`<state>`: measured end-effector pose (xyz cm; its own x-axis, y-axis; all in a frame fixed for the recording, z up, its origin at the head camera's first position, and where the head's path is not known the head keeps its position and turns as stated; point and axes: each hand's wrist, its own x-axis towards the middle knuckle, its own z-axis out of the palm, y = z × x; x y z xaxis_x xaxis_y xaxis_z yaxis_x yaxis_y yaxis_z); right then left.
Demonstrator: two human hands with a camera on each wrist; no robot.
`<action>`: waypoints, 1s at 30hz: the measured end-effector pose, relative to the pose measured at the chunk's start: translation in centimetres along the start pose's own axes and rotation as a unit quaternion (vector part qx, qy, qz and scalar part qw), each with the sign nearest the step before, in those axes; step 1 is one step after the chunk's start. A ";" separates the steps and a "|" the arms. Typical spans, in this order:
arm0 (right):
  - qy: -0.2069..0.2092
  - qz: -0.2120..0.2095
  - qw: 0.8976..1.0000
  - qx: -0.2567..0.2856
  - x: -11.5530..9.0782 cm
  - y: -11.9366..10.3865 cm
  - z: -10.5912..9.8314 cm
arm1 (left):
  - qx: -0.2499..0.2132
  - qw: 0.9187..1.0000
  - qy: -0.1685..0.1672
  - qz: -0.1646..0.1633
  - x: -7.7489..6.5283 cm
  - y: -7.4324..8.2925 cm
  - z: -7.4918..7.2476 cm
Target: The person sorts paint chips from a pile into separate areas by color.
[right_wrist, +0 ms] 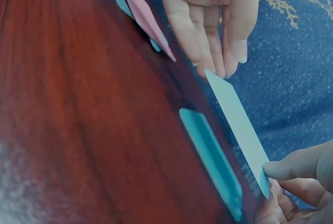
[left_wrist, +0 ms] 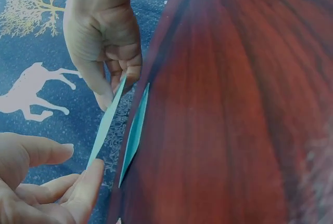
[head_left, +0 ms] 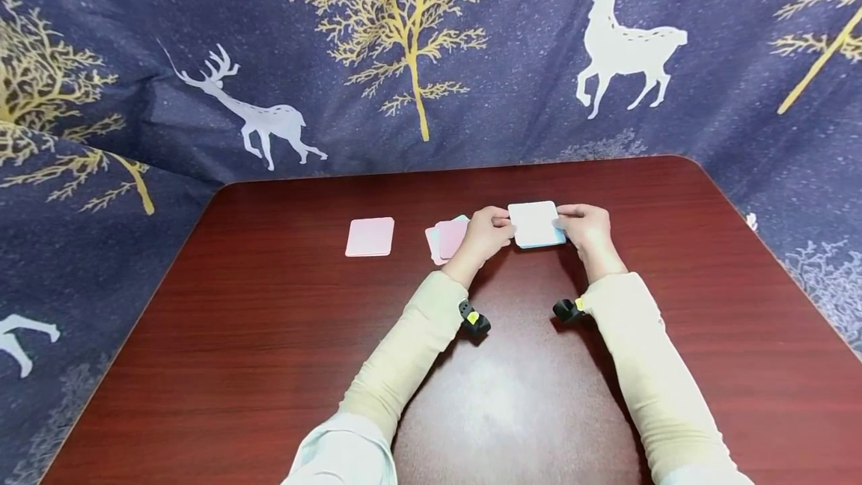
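Observation:
A white square card with rounded corners is held up between the two hands, near the back of the table. My right hand pinches its right edge between thumb and fingers. My left hand is at the opposite edge; in the right wrist view its fingertips touch or nearly touch the card's corner, with the thumb standing apart. Beneath the raised card, a blue card lies on the table. Whether it is one card or several cannot be told.
Left of the hands lies a loose, overlapping group of pink and light blue cards, partly hidden by my left hand. Farther left sits a neat pile of pink cards. The dark red table meets a patterned blue cloth behind.

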<state>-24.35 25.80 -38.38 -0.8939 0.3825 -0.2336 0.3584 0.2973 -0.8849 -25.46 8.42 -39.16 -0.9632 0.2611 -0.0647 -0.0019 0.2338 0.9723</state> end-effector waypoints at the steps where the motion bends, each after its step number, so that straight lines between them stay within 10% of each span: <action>1: 0.000 -0.001 1.000 -0.003 0.0 0.1 0.0 | 0.006 1.000 0.001 0.000 0.0 -0.1 0.1; 30: 0.026 -0.044 0.995 -0.083 0.7 1.1 0.4 | 0.096 0.995 -0.007 -0.021 0.3 -0.9 1.0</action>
<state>-24.73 26.04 -39.73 -0.9104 0.3918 -0.1330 0.3227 0.4714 -0.8208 -25.50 9.22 -40.33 -0.9595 0.2599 -0.1085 0.0108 0.4191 0.9079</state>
